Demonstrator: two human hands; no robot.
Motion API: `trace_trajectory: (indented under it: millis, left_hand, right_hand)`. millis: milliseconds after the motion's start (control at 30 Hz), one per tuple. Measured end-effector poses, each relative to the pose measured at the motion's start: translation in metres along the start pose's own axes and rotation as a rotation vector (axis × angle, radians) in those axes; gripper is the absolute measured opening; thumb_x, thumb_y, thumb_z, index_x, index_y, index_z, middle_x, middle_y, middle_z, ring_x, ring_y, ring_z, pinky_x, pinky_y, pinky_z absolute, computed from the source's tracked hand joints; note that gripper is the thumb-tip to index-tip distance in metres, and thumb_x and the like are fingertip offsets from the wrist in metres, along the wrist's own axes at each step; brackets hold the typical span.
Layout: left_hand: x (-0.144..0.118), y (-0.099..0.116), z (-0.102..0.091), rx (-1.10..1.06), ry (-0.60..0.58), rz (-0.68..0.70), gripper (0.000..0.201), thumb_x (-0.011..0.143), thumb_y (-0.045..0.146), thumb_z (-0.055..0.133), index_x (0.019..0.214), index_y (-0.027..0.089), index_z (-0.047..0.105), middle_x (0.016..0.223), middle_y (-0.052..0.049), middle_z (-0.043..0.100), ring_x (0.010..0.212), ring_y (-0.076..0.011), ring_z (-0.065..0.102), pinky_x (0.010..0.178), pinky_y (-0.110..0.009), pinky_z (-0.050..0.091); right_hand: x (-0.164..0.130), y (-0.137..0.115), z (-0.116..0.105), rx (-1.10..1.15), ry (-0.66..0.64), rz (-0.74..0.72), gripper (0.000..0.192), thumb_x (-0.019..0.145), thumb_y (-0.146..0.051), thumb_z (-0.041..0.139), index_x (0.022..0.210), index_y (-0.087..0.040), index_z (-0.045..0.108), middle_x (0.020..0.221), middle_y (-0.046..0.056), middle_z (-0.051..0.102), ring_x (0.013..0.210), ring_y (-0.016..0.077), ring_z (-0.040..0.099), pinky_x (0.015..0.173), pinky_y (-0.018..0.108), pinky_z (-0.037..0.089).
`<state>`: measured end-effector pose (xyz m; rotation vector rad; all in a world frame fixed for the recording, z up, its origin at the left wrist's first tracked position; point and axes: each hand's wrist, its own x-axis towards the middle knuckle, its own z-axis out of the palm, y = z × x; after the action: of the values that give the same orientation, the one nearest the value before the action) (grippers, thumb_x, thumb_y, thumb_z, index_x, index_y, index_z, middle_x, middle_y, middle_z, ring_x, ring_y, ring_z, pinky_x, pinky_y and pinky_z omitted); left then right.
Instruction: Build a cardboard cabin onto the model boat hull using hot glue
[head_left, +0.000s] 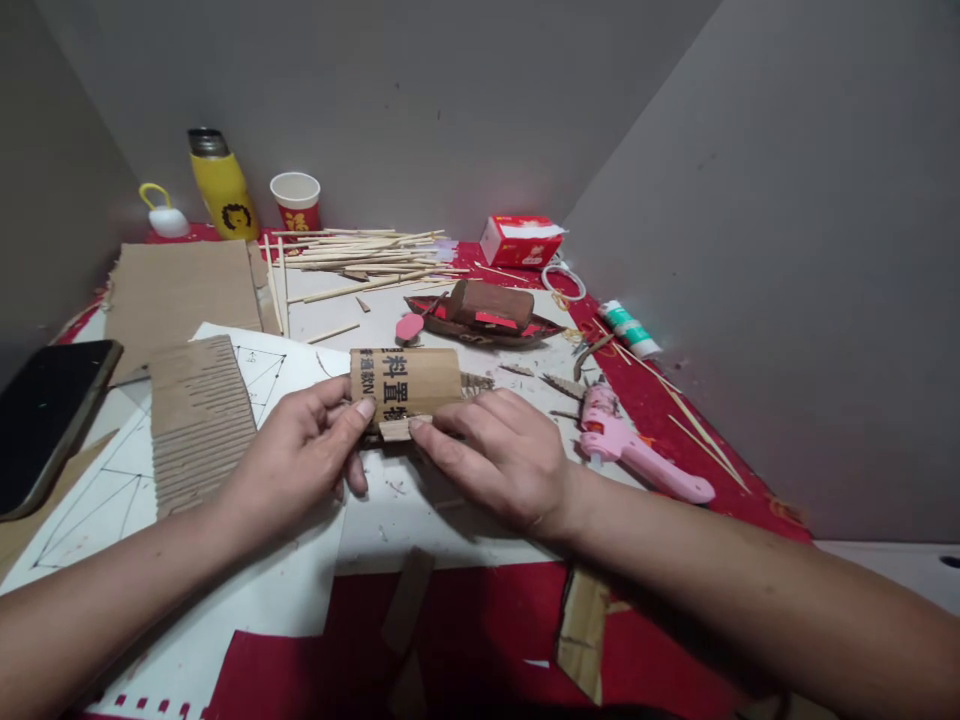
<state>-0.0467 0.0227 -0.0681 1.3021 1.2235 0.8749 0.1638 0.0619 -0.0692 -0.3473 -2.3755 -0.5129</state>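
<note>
Red table (487, 610), grey walls (450, 100), handheld cardboard (435, 375)

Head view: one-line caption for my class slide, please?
Left hand grips curved printed cardboard, right hand at its near edge, model boat behind, pink glue gun at right.

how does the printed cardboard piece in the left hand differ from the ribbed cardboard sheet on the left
The printed cardboard piece is held in the left hand, while the ribbed cardboard sheet lies on white paper. The printed piece shows a smooth face with dark characters; the ribbed sheet shows parallel ridges. The printed piece looks curved, the ribbed sheet fairly flat. Both are brown.
</note>
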Motion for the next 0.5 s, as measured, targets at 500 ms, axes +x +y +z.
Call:
trace_trajectory:
  millis: [500]
  left_hand:
    - [0.0029, 0.0047, 0.0010, -0.010, -0.024, 0.024, 0.034, 0.091, 0.043, 0.054, 0.110, 0.016, 0.060, 0.049, 0.003, 0.060, 0.044, -0.0127, 0.055, 0.046, -0.023, 0.041]
  right_hand:
    - [0.0055, 0.0072, -0.0040, -0.009, -0.068, -0.064, 0.017, 0.094, -0.013, 0.051, 0.092, -0.013, 0.067, 0.080, 0.005, 0.070, 0.066, 0.0148, 0.051, 0.054, 0.030, 0.040]
